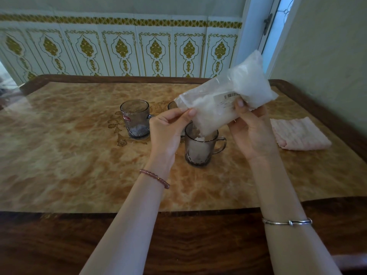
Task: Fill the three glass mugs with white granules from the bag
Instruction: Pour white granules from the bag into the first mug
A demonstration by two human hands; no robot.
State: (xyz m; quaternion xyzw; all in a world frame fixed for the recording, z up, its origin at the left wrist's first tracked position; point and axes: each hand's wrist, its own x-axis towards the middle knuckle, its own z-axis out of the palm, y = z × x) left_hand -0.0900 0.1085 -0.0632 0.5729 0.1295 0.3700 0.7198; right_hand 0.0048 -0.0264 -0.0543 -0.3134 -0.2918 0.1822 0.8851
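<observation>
Left hand [168, 132] pinches the lower open corner of the clear plastic bag [228, 96] of white granules; right hand [252, 132] grips the bag's underside, thumb on the label. Bag tilted, its mouth in the rim of the near glass mug [198, 149], directly below the fingers of both hands, granules heaped inside. Second mug [136, 118] stands left of the left hand's fingers. Third mug [172, 105] is mostly hidden behind the bag. Pink folded cloth [299, 133] lies right of the right hand on the marble-pattern table [69, 155].
</observation>
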